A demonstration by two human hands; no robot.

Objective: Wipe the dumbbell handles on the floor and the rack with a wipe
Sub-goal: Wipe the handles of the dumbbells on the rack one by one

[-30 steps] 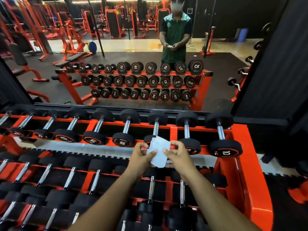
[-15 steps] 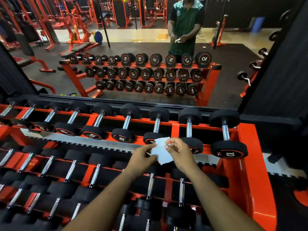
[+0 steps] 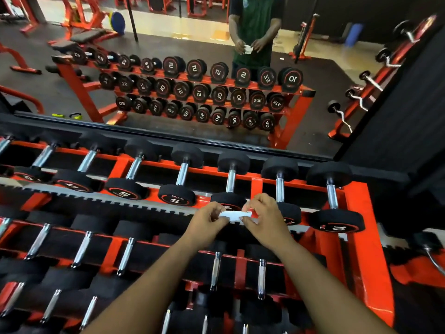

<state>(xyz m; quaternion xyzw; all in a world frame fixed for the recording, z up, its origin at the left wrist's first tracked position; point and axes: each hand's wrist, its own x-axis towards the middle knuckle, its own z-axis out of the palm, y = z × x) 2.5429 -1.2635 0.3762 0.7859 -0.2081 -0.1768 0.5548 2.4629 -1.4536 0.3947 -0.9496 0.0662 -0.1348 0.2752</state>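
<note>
Glossy chrome dumbbell handles [image 3: 231, 180], matt rubber heads, painted-metal rack [image 3: 361, 227].

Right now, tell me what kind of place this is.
A gym's free-weights area, facing a wall mirror. An orange steel rack holds black rubber dumbbells with chrome handles, and curl bars show in the reflection. Both hands hold a white wipe.

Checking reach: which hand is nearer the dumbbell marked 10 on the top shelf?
Right. The right hand sits just left of the dumbbell marked 10; the left hand is farther left, across the wipe.

"10" on far-right top-tier dumbbell end [image 3: 337, 228], "5" on a dumbbell end [image 3: 173, 200] further left
</note>
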